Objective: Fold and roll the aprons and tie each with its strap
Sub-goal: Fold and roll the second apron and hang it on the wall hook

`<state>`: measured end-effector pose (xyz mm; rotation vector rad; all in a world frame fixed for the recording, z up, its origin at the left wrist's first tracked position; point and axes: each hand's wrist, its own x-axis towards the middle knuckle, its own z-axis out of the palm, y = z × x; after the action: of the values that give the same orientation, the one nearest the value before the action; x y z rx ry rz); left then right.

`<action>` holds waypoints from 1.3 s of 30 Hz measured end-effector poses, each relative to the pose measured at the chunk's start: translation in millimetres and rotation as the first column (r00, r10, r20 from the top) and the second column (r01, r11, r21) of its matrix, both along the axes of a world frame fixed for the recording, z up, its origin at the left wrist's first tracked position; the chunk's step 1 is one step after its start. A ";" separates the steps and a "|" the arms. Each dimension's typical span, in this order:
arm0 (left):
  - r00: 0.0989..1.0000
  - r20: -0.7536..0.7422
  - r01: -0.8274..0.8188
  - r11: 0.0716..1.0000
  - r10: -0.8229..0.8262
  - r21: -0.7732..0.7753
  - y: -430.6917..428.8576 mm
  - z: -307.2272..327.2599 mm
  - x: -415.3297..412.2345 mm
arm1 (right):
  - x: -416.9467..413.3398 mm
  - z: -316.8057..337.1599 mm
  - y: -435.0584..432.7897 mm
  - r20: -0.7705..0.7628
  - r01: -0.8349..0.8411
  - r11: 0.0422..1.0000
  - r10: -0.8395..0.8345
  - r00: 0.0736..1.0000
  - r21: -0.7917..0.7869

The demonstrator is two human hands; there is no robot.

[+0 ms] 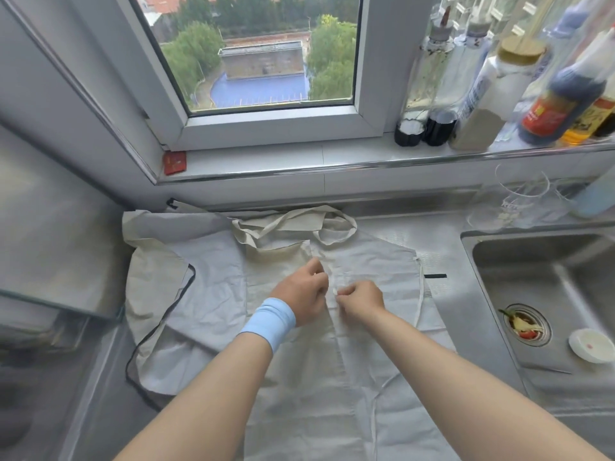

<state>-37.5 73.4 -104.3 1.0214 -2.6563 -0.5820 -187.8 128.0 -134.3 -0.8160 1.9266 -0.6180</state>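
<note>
Head view: left hand (pixel 301 296) and right hand (pixel 361 301), side by side, each pinch the centre fold of the cream cloth apron (pixel 299 394) lying flat on the steel surface (pixel 466 261), its long axis running toward the window (pixel 259 61).

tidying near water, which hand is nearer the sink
Right. The right hand pinches the apron to the left of the sink; the left hand grips the apron just beyond it, farther from the sink.

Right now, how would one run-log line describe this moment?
step: folding | left hand: pinches apron at centre fold | right hand: pinches same fold | roll: not begun | strap: loose, untied
</note>
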 end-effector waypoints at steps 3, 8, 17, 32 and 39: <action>0.997 -0.043 -0.062 0.998 0.062 0.011 3.6 8.1 7.8 | 27.6 6.2 1.7 0.417 -0.204 0.973 0.142 0.898 0.108; 0.966 0.161 -0.220 0.971 0.204 0.089 16.1 0.7 16.3 | 9.2 6.6 2.0 -0.116 -0.107 0.994 0.110 0.987 0.024; 0.752 0.614 -0.471 0.848 0.241 0.244 20.9 -39.2 45.0 | 16.2 -19.8 21.9 -0.437 -0.559 0.787 0.613 0.659 0.260; 0.721 0.630 -0.476 0.867 0.288 0.149 -46.6 -45.2 52.7 | 0.8 -32.1 -68.0 -0.564 -0.690 0.690 0.666 0.488 0.218; 0.895 0.319 -0.338 0.941 0.313 0.024 2.0 -37.3 36.1 | -10.0 -31.0 -1.3 -0.834 -0.523 0.849 0.236 0.499 -0.072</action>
<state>-1.4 75.4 -141.6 1.6660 -2.6381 -0.4888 -197.8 126.7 -165.3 -1.9653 2.3196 -0.2671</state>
